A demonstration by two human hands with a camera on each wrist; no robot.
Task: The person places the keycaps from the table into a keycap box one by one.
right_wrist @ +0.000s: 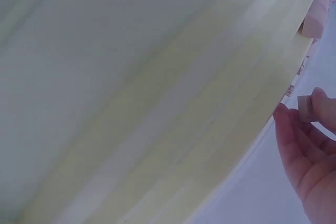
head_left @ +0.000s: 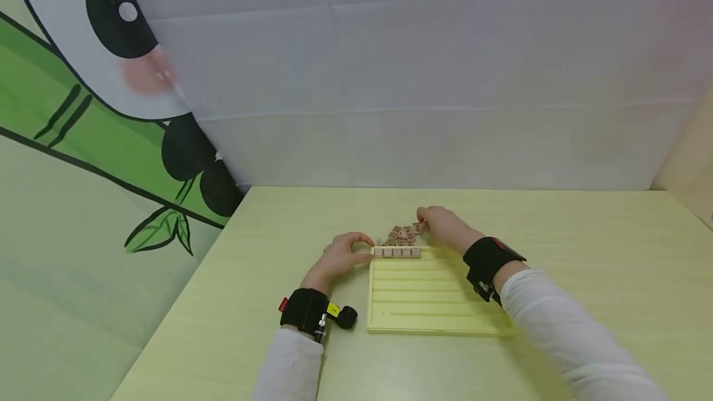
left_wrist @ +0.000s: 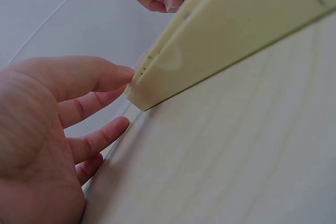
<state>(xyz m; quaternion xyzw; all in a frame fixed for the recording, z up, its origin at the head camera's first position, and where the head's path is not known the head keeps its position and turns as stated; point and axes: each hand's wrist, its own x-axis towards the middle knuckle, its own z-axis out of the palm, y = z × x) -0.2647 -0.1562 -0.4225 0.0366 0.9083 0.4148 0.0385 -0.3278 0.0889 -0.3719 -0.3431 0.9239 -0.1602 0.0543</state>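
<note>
On tbl. (head_left: 390,364), L hand (head_left: 338,257) pinches yellow tray's (head_left: 423,307) corner; R hand (head_left: 445,228) pinches 1 tile (right_wrist: 304,108), markings illegible. 5 row tiles (head_left: 396,253); overlapped pile (head_left: 401,237) uncountable.

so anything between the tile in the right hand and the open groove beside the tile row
Only the yellow tray's far edge seems to lie between tile and groove; the loose tiles sit left of the right hand.

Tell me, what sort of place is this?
Possibly an indoor play or craft corner: there's a pale table, a large cartoon picture beside it, and a yellow tray with small tiles.
</note>
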